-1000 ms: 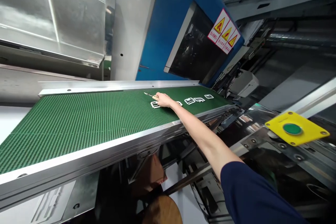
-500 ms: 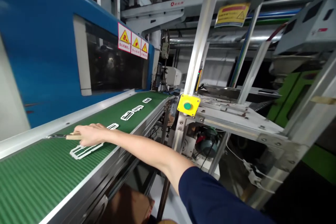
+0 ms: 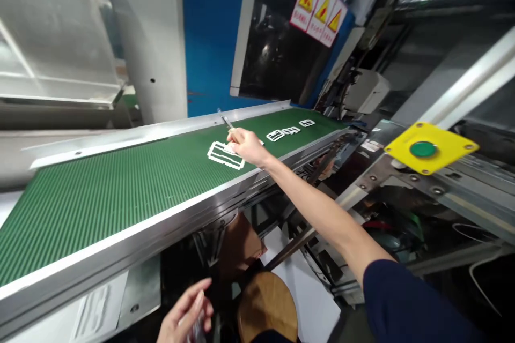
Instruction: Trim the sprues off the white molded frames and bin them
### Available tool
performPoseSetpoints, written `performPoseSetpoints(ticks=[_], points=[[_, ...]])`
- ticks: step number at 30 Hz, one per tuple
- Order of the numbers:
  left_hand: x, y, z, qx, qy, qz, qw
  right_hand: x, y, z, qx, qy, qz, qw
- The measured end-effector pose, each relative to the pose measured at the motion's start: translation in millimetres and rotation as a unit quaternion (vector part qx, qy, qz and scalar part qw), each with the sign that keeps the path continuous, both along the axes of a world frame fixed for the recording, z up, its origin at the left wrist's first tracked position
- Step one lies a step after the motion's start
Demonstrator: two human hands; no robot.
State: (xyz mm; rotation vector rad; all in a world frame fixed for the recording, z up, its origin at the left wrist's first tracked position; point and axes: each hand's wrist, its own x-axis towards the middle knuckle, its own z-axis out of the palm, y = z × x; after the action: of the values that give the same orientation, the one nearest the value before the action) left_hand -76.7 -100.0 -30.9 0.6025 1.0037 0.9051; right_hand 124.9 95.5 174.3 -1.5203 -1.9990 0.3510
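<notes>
My right hand [image 3: 246,146] reaches over the green conveyor belt [image 3: 132,182], its fingers closed round a slim metal tool [image 3: 226,121] whose tip points up and away; the wooden handle is mostly hidden in the grip. Right beside and partly under these fingers is a white plastic frame [image 3: 224,155] with long slots; whether the fingers also pinch it I cannot tell. Low in the view, in front of the conveyor, my left hand [image 3: 187,311] hangs with loosely bent fingers apart. A pale glint shows beneath it, too unclear to name.
Farther up the belt lie several smaller white frames [image 3: 276,135]. Behind stands a blue machine [image 3: 213,37] with a dark window. A metal rail [image 3: 120,228] edges the belt. Below are a round wooden stool [image 3: 267,308] and a cardboard box [image 3: 241,244]. A yellow button box [image 3: 432,148] sits at right.
The view has swung left and down, bringing my left hand and the stool into sight. My right hand still grips the tool, now turned tip upward, beside the large white frame.
</notes>
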Motion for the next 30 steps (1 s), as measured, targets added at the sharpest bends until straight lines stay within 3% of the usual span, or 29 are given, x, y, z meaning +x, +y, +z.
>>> performPoseSetpoints(ticks=[2,5,9,13,17,20,23,27,30], points=[[-12,-2,21.9,0.048,0.020,0.034,0.998,-14,-46,-11.3,0.004,0.095,0.059,0.994],[-26,-3,48.0,0.105,0.032,0.032,0.993,-28,-118,-43.2,-0.085,0.131,0.127,0.980],[-30,-7,49.3,0.082,0.083,0.018,0.993,-32,-172,-95.2,-0.205,0.130,0.080,0.967],[-24,-15,32.7,0.023,0.096,-0.010,0.995,-30,-183,-127.1,-0.266,0.147,0.037,0.952],[-19,-16,20.0,0.049,0.128,-0.048,0.989,-28,-187,-136.4,-0.308,0.173,0.020,0.935],[-16,-17,13.1,0.062,0.146,-0.058,0.986,-27,-190,-144.4,-0.366,0.221,0.016,0.904],[-16,-21,6.3,0.044,0.143,-0.070,0.986,-25,-192,-155.6,-0.432,0.314,0.028,0.845],[-17,-27,-2.3,-0.023,0.105,-0.079,0.991,-20,-192,-166.8,-0.527,0.429,-0.001,0.734],[-18,-27,-6.1,-0.053,0.095,-0.077,0.991,-18,-191,-170.9,-0.554,0.464,-0.019,0.691]])
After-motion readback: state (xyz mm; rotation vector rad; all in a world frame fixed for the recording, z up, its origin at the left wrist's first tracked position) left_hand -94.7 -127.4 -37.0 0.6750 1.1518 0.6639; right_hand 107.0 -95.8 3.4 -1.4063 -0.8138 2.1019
